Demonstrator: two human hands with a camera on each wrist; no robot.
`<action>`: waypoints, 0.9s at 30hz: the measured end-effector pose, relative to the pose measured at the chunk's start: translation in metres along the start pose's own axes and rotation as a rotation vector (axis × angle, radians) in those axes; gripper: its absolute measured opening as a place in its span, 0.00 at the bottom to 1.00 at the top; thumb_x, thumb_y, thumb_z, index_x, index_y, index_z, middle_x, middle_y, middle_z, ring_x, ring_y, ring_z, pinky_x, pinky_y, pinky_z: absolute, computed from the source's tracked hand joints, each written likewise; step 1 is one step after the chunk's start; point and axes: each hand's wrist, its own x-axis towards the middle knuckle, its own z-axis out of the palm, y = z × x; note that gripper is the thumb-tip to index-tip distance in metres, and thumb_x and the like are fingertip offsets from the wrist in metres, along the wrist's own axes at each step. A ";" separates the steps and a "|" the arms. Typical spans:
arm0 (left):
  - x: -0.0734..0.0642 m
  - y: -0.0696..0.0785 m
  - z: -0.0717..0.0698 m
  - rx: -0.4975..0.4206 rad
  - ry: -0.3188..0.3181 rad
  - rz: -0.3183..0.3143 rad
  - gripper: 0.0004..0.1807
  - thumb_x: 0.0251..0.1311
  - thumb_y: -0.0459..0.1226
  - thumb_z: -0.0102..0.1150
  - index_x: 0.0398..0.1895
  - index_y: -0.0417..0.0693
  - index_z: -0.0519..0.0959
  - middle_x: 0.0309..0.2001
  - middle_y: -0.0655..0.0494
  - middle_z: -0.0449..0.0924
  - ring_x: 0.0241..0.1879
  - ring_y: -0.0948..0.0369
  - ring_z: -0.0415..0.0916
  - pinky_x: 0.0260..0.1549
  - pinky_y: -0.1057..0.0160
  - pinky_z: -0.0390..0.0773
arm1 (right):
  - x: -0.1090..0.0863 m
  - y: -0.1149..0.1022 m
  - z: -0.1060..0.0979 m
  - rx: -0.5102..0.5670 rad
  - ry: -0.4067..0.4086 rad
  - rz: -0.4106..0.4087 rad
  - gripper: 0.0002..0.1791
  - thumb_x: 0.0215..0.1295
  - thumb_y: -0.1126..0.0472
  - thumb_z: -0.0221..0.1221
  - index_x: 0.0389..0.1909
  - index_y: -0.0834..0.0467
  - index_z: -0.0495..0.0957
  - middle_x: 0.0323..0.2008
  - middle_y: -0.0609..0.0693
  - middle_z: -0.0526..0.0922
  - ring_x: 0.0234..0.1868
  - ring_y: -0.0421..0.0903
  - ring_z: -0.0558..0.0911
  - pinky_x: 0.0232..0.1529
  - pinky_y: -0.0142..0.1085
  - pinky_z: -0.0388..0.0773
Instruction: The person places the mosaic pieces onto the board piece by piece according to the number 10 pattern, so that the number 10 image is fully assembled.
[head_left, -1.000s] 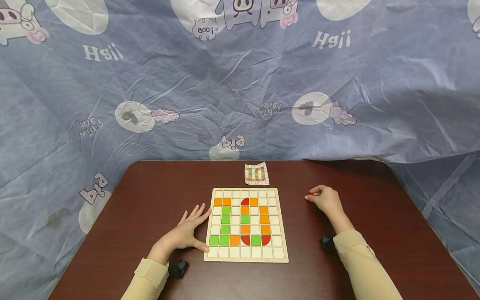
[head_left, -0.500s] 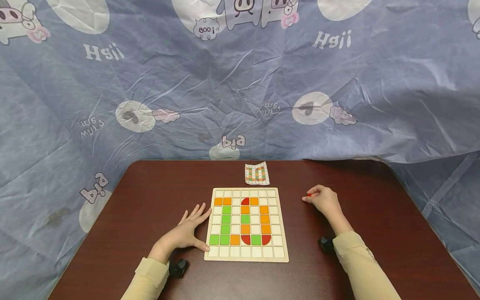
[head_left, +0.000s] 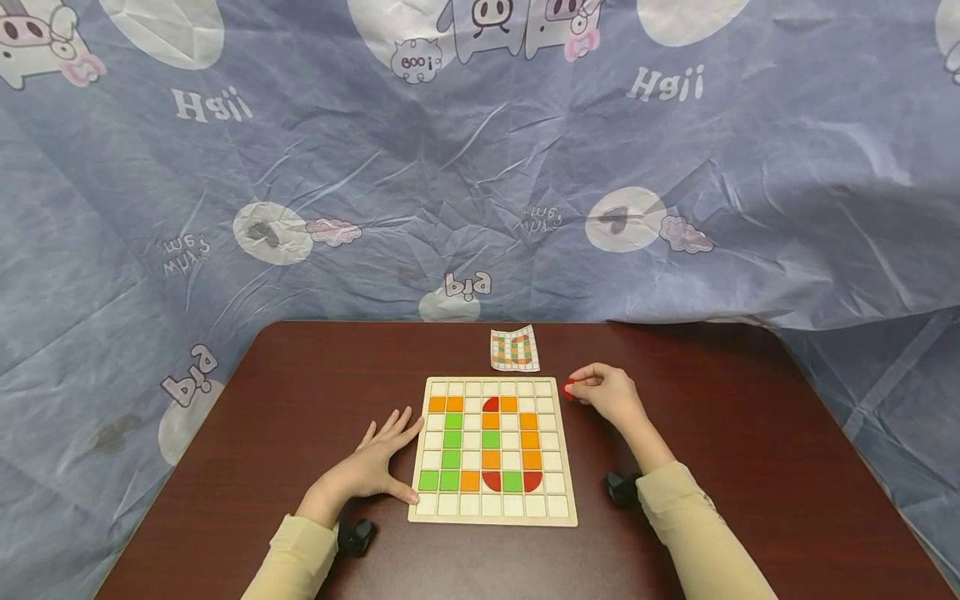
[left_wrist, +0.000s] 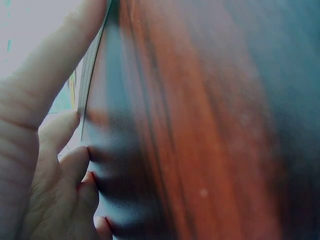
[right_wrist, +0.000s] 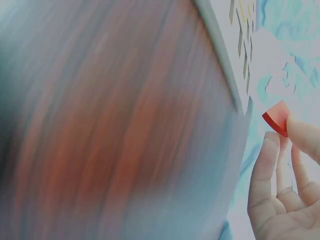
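Observation:
A pale wooden grid board (head_left: 492, 505) lies on the table, bearing orange and green square tiles and three red quarter-round tiles. My left hand (head_left: 367, 468) rests at the board's left side, fingers spread and relaxed, with thumb and index fingertip at its edge. Between thumb and fingers, my right hand (head_left: 611, 396) pinches a red quarter-round tile (right_wrist: 276, 116) just beyond the board's upper right corner. In the right wrist view the tile shows a curved edge and a straight one, held up off the table.
Behind the board lies a small paper sheet (head_left: 515, 348) printed with a coloured grid pattern. The dark brown table (head_left: 300, 375) reaches back to a blue-grey patterned cloth (head_left: 420, 167) hanging behind it. Each wrist carries a black device.
My right hand has moved left with the red quarter-round tile, from well right of the board to near its upper right corner. The left hand and the board stay put.

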 end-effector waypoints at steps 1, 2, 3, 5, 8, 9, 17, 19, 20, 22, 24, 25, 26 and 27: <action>0.000 0.000 0.000 -0.001 0.000 0.001 0.67 0.34 0.52 0.81 0.79 0.48 0.51 0.79 0.42 0.38 0.79 0.42 0.31 0.72 0.34 0.31 | 0.000 -0.004 0.004 0.012 -0.012 0.003 0.13 0.60 0.60 0.68 0.42 0.62 0.83 0.36 0.56 0.88 0.30 0.45 0.86 0.35 0.36 0.83; -0.001 0.000 0.000 -0.002 0.000 0.001 0.67 0.34 0.52 0.81 0.79 0.48 0.52 0.79 0.42 0.38 0.79 0.42 0.31 0.72 0.34 0.31 | 0.001 -0.007 0.009 0.021 -0.023 0.004 0.12 0.60 0.60 0.68 0.42 0.62 0.83 0.35 0.56 0.88 0.31 0.46 0.86 0.36 0.37 0.83; -0.001 0.000 0.000 -0.003 -0.003 -0.001 0.67 0.34 0.52 0.81 0.79 0.48 0.52 0.80 0.42 0.38 0.79 0.43 0.31 0.72 0.35 0.30 | 0.001 -0.010 0.014 0.034 -0.035 0.002 0.12 0.60 0.61 0.67 0.42 0.62 0.83 0.35 0.56 0.88 0.31 0.46 0.86 0.37 0.38 0.84; -0.001 0.001 0.000 -0.006 -0.006 -0.003 0.67 0.34 0.52 0.80 0.79 0.49 0.51 0.80 0.42 0.38 0.79 0.43 0.31 0.72 0.35 0.30 | 0.001 -0.016 0.023 0.046 -0.060 -0.003 0.11 0.61 0.61 0.67 0.42 0.62 0.84 0.35 0.56 0.88 0.31 0.48 0.86 0.36 0.38 0.84; -0.001 0.001 0.000 -0.010 -0.009 -0.001 0.67 0.34 0.52 0.80 0.79 0.49 0.51 0.80 0.42 0.37 0.79 0.43 0.30 0.72 0.35 0.30 | 0.000 -0.023 0.034 0.030 -0.089 -0.019 0.10 0.61 0.62 0.67 0.41 0.61 0.84 0.34 0.55 0.88 0.31 0.47 0.85 0.34 0.36 0.82; -0.001 0.001 0.000 -0.010 -0.010 0.001 0.67 0.34 0.52 0.80 0.79 0.49 0.51 0.80 0.42 0.37 0.79 0.43 0.30 0.72 0.35 0.29 | 0.000 -0.025 0.037 0.017 -0.098 -0.025 0.09 0.60 0.62 0.67 0.41 0.60 0.84 0.34 0.54 0.88 0.30 0.47 0.85 0.34 0.34 0.81; 0.000 0.001 0.000 -0.004 -0.004 0.009 0.66 0.35 0.53 0.80 0.79 0.49 0.51 0.80 0.42 0.38 0.79 0.43 0.31 0.72 0.35 0.30 | 0.000 -0.034 0.050 -0.089 -0.124 -0.076 0.05 0.61 0.63 0.67 0.37 0.58 0.85 0.31 0.51 0.88 0.29 0.44 0.83 0.32 0.32 0.79; 0.000 0.000 -0.001 -0.006 -0.004 0.008 0.66 0.35 0.52 0.80 0.79 0.49 0.51 0.80 0.42 0.38 0.79 0.43 0.31 0.72 0.35 0.30 | 0.000 -0.034 0.051 -0.106 -0.130 -0.080 0.04 0.61 0.64 0.66 0.36 0.58 0.86 0.31 0.51 0.88 0.28 0.44 0.83 0.31 0.32 0.78; 0.000 0.000 -0.001 -0.008 -0.004 0.006 0.66 0.35 0.52 0.80 0.79 0.49 0.51 0.80 0.43 0.38 0.79 0.43 0.31 0.73 0.35 0.30 | 0.001 -0.033 0.052 -0.113 -0.133 -0.084 0.04 0.61 0.65 0.66 0.36 0.59 0.86 0.30 0.51 0.88 0.27 0.43 0.82 0.31 0.32 0.78; 0.001 -0.001 -0.001 -0.010 -0.004 0.005 0.66 0.35 0.52 0.80 0.79 0.50 0.51 0.80 0.43 0.37 0.79 0.44 0.30 0.73 0.36 0.30 | 0.001 -0.033 0.053 -0.127 -0.137 -0.090 0.04 0.61 0.65 0.66 0.36 0.59 0.86 0.30 0.51 0.88 0.27 0.43 0.82 0.31 0.33 0.79; 0.001 -0.001 -0.001 -0.008 -0.005 0.004 0.67 0.35 0.53 0.80 0.79 0.50 0.51 0.80 0.44 0.37 0.79 0.44 0.30 0.73 0.36 0.29 | 0.001 -0.034 0.055 -0.140 -0.140 -0.096 0.04 0.61 0.65 0.66 0.36 0.59 0.87 0.30 0.51 0.88 0.27 0.43 0.81 0.32 0.34 0.80; 0.001 -0.002 -0.001 -0.007 -0.006 0.004 0.67 0.35 0.53 0.80 0.79 0.50 0.51 0.80 0.44 0.37 0.79 0.44 0.30 0.73 0.36 0.29 | 0.001 -0.034 0.056 -0.149 -0.140 -0.102 0.04 0.61 0.65 0.66 0.36 0.59 0.87 0.30 0.51 0.88 0.28 0.43 0.81 0.33 0.34 0.80; 0.001 -0.002 -0.001 -0.007 -0.006 0.003 0.67 0.35 0.53 0.80 0.79 0.50 0.50 0.80 0.44 0.37 0.79 0.45 0.30 0.73 0.37 0.29 | 0.001 -0.035 0.057 -0.160 -0.139 -0.109 0.03 0.61 0.65 0.66 0.35 0.58 0.87 0.30 0.50 0.88 0.29 0.43 0.81 0.34 0.34 0.80; 0.000 -0.003 -0.001 -0.006 -0.004 0.005 0.67 0.35 0.53 0.80 0.79 0.50 0.50 0.80 0.44 0.37 0.79 0.44 0.30 0.73 0.36 0.29 | 0.001 -0.036 0.058 -0.169 -0.137 -0.112 0.03 0.61 0.65 0.66 0.35 0.58 0.87 0.30 0.50 0.88 0.30 0.43 0.80 0.35 0.35 0.81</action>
